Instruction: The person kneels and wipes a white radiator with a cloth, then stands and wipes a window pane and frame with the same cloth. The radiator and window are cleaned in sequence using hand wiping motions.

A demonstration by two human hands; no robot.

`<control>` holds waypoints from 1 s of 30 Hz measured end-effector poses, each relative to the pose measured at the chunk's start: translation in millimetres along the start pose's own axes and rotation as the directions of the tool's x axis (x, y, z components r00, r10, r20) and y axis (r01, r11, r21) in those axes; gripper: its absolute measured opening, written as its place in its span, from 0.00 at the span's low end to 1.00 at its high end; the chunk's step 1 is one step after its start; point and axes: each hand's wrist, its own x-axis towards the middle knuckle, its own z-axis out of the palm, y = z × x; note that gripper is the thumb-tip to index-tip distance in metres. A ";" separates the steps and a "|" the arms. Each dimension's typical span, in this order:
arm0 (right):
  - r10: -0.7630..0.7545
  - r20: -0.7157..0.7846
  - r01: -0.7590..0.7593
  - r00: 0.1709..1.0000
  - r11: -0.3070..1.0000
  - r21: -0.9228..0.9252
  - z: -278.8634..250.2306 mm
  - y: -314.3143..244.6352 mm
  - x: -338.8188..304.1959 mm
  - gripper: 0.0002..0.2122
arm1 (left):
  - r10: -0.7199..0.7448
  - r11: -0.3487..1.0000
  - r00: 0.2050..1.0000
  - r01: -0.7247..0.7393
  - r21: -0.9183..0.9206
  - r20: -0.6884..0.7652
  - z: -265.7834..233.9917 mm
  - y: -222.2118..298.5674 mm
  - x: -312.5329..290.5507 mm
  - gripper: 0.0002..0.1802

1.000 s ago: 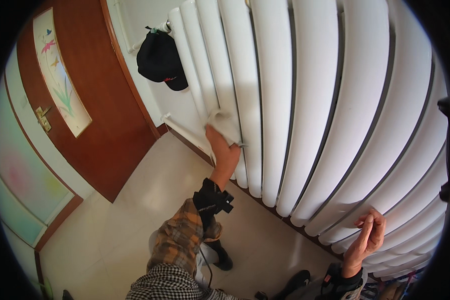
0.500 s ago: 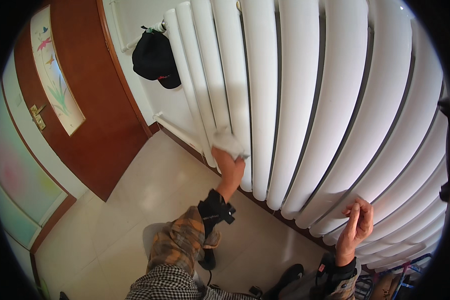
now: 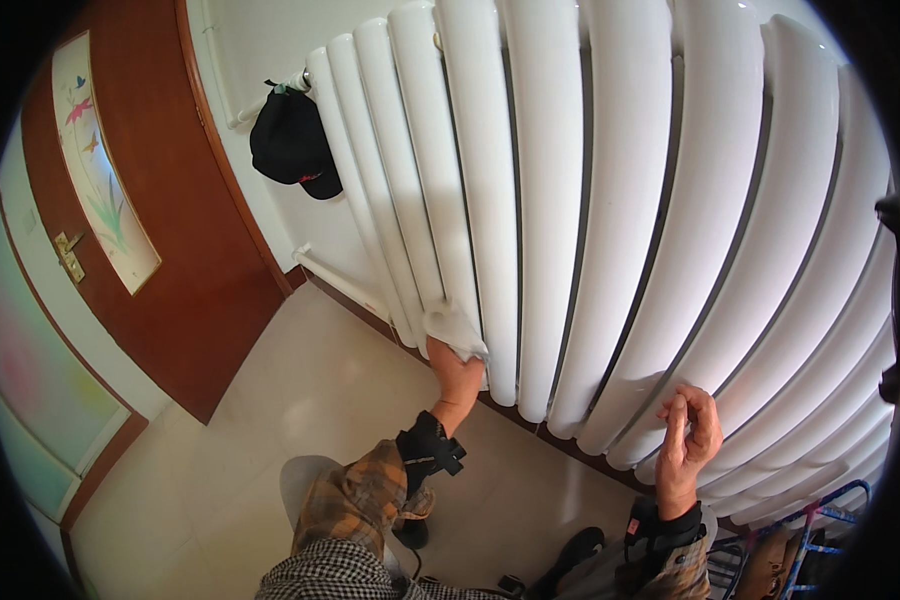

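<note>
White cloth point(image 3: 454, 328) is gripped by the left hand point(image 3: 457, 378) against the radiator point(image 3: 610, 220); right hand point(image 3: 688, 436), loosely curled and empty, hovers near its lower columns.

one white cloth point(image 3: 454, 328), held in the left grip point(image 3: 457, 375) against the radiator. one white column radiator point(image 3: 610, 220); roughly ten columns countable, those at the far right blur together. two grips in view: right grip point(image 3: 688, 435) empty, fingers curled, just beside the lower columns. one black cap point(image 3: 292, 145), hung up and left of the left grip. one brown door point(image 3: 170, 230), further left. two dark shoes near the bottom edge.
</note>
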 end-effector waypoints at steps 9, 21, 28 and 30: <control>-0.024 -0.007 0.024 1.000 0.999 -0.034 2.2 -1.8 0.7 0.02 | 0.646 0.743 0.761 -0.609 0.279 -0.059 24.2 83.9 56.7 0.50; 0.006 0.064 -0.006 0.998 1.000 -0.009 -6.3 -6.0 5.8 0.04 | 0.450 0.892 0.893 -0.449 0.048 0.001 36.8 64.6 -13.7 0.43; -0.042 0.108 0.047 0.993 0.998 -0.046 -9.2 -2.2 6.5 0.05 | 0.604 0.792 0.788 -0.610 0.018 0.121 41.4 104.7 14.6 0.43; -0.049 0.118 0.054 0.992 0.998 -0.043 -10.7 -2.2 7.4 0.05 | 0.531 0.848 0.837 -0.526 -0.074 0.132 53.3 72.9 -25.0 0.46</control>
